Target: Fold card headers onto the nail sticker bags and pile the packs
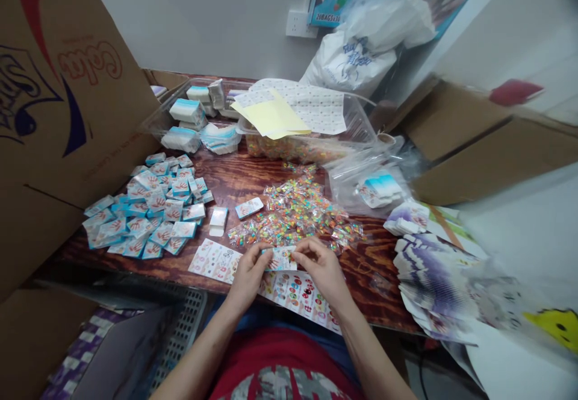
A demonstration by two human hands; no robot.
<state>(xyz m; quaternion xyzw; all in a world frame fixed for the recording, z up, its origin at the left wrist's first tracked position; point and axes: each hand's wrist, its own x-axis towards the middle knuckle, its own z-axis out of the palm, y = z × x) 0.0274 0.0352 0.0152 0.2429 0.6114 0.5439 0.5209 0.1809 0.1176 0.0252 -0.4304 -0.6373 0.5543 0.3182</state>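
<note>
Just above the table's front edge, my left hand (249,272) pinches the left end of a small blue-and-white printed box (280,259). The fingers of my right hand (321,268) are closed at its right end, where a bit of bright colour shows; whether that is a candy packet I cannot tell. Below my hands lie printed sticker sheets (293,291). Beyond them spreads a heap of clear packets of colourful candy (298,207). Two more small boxes lie nearby, one blue-faced (248,208) and one white (218,221).
To the left is a pile of small printed boxes (153,207) beside a large cardboard carton (67,117). Clear plastic tubs (361,123) stand at the back, with papers (275,114) on one. A clear bag (347,183) and purple-white card stacks (428,279) are on the right.
</note>
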